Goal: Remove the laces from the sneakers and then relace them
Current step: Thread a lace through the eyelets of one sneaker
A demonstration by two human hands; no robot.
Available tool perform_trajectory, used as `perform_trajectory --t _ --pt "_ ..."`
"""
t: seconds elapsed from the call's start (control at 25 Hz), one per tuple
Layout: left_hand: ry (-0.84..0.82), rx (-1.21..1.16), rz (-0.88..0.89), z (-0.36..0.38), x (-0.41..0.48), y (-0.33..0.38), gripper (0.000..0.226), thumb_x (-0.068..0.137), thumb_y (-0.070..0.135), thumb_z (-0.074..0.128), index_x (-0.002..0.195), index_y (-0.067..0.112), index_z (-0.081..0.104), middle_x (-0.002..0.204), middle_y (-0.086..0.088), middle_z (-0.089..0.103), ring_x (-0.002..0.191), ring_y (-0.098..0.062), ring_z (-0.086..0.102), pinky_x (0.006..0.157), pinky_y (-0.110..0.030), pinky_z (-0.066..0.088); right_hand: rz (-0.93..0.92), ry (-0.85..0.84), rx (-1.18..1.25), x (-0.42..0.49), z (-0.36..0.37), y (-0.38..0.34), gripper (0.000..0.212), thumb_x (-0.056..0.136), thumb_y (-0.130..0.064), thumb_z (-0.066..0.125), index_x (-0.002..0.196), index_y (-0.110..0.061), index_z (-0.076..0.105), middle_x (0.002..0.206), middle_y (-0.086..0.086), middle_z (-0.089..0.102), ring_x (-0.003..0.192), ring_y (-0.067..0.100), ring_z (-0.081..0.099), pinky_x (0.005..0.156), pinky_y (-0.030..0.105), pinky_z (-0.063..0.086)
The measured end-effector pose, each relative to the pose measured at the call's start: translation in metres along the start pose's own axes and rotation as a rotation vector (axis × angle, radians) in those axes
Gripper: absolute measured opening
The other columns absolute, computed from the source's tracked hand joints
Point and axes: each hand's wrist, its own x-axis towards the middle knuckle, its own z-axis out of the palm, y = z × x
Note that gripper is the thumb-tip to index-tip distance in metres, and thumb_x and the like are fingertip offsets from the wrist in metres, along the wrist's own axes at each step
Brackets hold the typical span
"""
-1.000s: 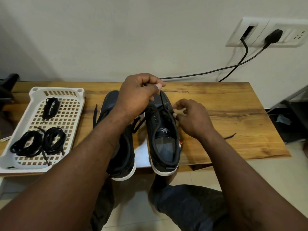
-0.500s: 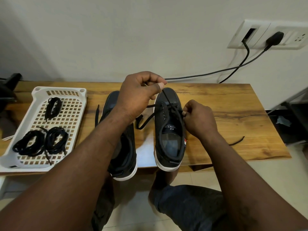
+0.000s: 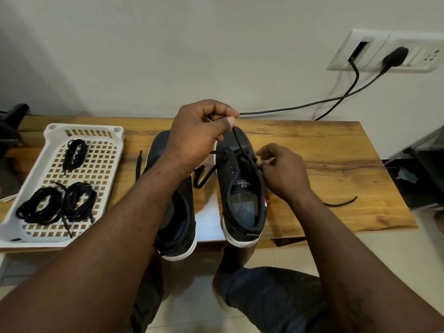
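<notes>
Two dark sneakers with white soles stand side by side on the wooden table (image 3: 336, 164), toes toward the wall. My left forearm covers much of the left sneaker (image 3: 177, 212). A black lace (image 3: 206, 175) runs through the front eyelets of the right sneaker (image 3: 240, 195). My left hand (image 3: 199, 135) is raised above the toe and pinches one strand of that lace, pulled taut. At the shoe's right eyelets, my right hand (image 3: 283, 171) pinches the other part of the lace. One lace end (image 3: 341, 203) trails on the table to the right.
A white perforated tray (image 3: 113, 150) at the left of the table holds several coiled black laces (image 3: 57, 207). Black cables (image 3: 312, 105) run from a wall socket (image 3: 384, 52) down behind the table. A dark object (image 3: 9, 126) sits at the far left. My knees are below the table's front edge.
The right sneaker has shifted right, away from the left one. My right hand moved with it along the eyelets, and the trailing lace end slid further right on the table.
</notes>
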Motion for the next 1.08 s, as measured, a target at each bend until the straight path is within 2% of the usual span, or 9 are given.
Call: perform_trajectory --t 0.08,0.16,0.24,0.4,0.48,0.64,0.72,0.96,1.08 --pt "-0.006 0.010 0.013 0.001 -0.001 0.001 0.012 0.095 0.011 0.071 0.103 0.015 0.079 0.091 -0.015 0.072 0.076 -0.013 0.063 0.069 -0.024 0.055 -0.040 0.013 0.045 -0.001 0.000 -0.006 0.015 0.097 -0.023 0.070 0.110 -0.032 0.071 0.104 -0.015 0.069 0.095 0.009 0.064 0.080 0.036 0.054" --pt "-0.013 -0.001 0.021 0.001 -0.001 0.001 0.012 0.095 0.011 0.071 0.103 0.015 0.079 0.092 -0.016 0.072 0.077 -0.014 0.063 0.069 -0.025 0.055 -0.026 0.053 0.033 -0.003 0.006 -0.008 0.009 0.097 -0.025 0.071 0.098 -0.033 0.069 0.095 -0.015 0.069 0.089 0.009 0.065 0.075 0.035 0.054" --pt "-0.013 -0.014 0.018 0.001 -0.002 0.000 0.012 0.094 0.012 0.071 0.102 0.016 0.079 0.092 -0.017 0.072 0.080 -0.017 0.064 0.070 -0.026 0.056 0.017 0.068 0.046 -0.003 0.011 -0.005 0.013 0.098 -0.023 0.069 0.088 -0.031 0.065 0.089 -0.012 0.068 0.084 0.011 0.064 0.072 0.035 0.054" --pt "-0.015 -0.006 -0.009 0.002 -0.003 -0.001 0.012 0.094 0.011 0.072 0.101 0.016 0.079 0.090 -0.018 0.072 0.079 -0.022 0.066 0.072 -0.030 0.059 0.155 0.020 -0.062 -0.005 0.009 0.010 0.005 0.097 -0.018 0.062 0.094 -0.022 0.064 0.090 0.003 0.068 0.083 0.022 0.063 0.068 0.037 0.054" --pt "-0.021 -0.010 -0.018 0.004 -0.003 -0.001 0.012 0.093 0.010 0.074 0.101 0.016 0.080 0.088 -0.018 0.073 0.079 -0.028 0.067 0.075 -0.034 0.060 0.141 0.023 -0.115 -0.004 0.003 0.011 0.002 0.096 -0.019 0.063 0.096 -0.021 0.064 0.090 0.002 0.067 0.084 0.023 0.063 0.069 0.036 0.052" --pt "-0.016 0.008 -0.034 0.004 -0.005 0.001 0.012 0.092 0.009 0.075 0.102 0.015 0.080 0.077 0.002 0.069 0.074 -0.004 0.063 0.077 -0.022 0.056 0.008 0.042 0.036 0.001 -0.004 -0.003 0.013 0.096 -0.022 0.071 0.104 -0.032 0.068 0.103 -0.012 0.070 0.091 0.013 0.065 0.077 0.036 0.055" --pt "-0.017 0.022 -0.025 0.005 -0.005 0.003 0.013 0.092 0.009 0.075 0.103 0.015 0.080 0.078 0.007 0.068 0.074 -0.002 0.061 0.077 -0.020 0.055 0.017 0.071 0.027 -0.002 0.000 -0.006 0.010 0.096 -0.023 0.072 0.099 -0.033 0.070 0.098 -0.010 0.071 0.089 0.013 0.067 0.078 0.037 0.057" --pt "-0.018 -0.001 -0.022 0.004 -0.005 0.003 0.016 0.091 0.009 0.076 0.105 0.016 0.079 0.082 0.006 0.070 0.078 -0.003 0.064 0.077 -0.019 0.054 -0.062 0.071 0.144 -0.011 0.013 -0.017 0.010 0.097 -0.018 0.067 0.090 -0.025 0.065 0.081 -0.009 0.068 0.075 0.009 0.064 0.066 0.032 0.054" --pt "-0.025 0.027 -0.018 0.004 -0.006 0.001 0.017 0.091 0.010 0.077 0.106 0.017 0.079 0.087 -0.013 0.071 0.079 -0.008 0.063 0.080 -0.026 0.054 -0.038 0.008 -0.086 -0.013 0.019 -0.015 0.010 0.095 -0.022 0.063 0.086 -0.026 0.063 0.080 -0.007 0.065 0.078 0.017 0.063 0.066 0.035 0.053"
